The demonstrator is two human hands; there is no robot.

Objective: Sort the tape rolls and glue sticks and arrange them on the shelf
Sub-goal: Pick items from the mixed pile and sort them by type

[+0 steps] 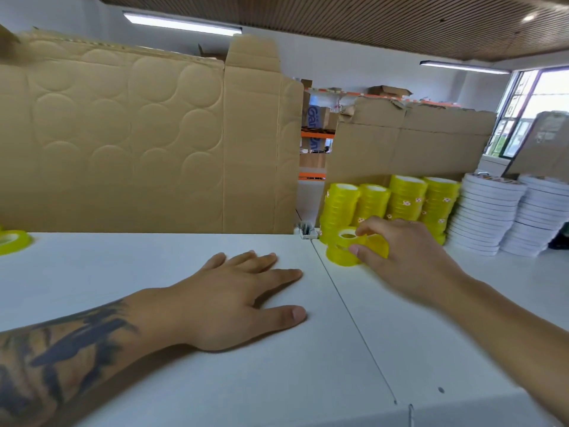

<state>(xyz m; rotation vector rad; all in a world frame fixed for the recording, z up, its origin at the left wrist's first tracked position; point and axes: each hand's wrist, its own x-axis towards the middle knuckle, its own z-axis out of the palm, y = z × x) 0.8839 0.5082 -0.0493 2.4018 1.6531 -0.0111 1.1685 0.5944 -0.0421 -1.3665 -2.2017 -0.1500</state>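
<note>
Here, from my remote seat, I saw the right hand (pixel 397 257) curled around a small stack of yellow tape rolls (pixel 346 246) on the white shelf top (pixel 184 380). Its thumb pressed the near side of the lower roll and its fingers arched over the top roll, whose open core faced upward just beside the fingertips. The held rolls sat at the front of the stacked yellow tape rolls (pixel 391 201), which stood in several columns; I could not tell whether they touched the nearest column. To the right of those, two leaning stacks of white tape rolls (pixel 489 211) rested on the same surface, close to each other.

The left hand (pixel 234 297) lay flat on the shelf top, palm down, fingers straight and spread, holding nothing, well apart from the grasped rolls and on the other side of the seam between the two panels. The forearm behind it carried a dark tattoo.

At the far left edge, a single yellow tape roll (pixel 14 240) lay flat by itself. Large cardboard sheets (pixel 123 143) stood upright behind the shelf.
</note>
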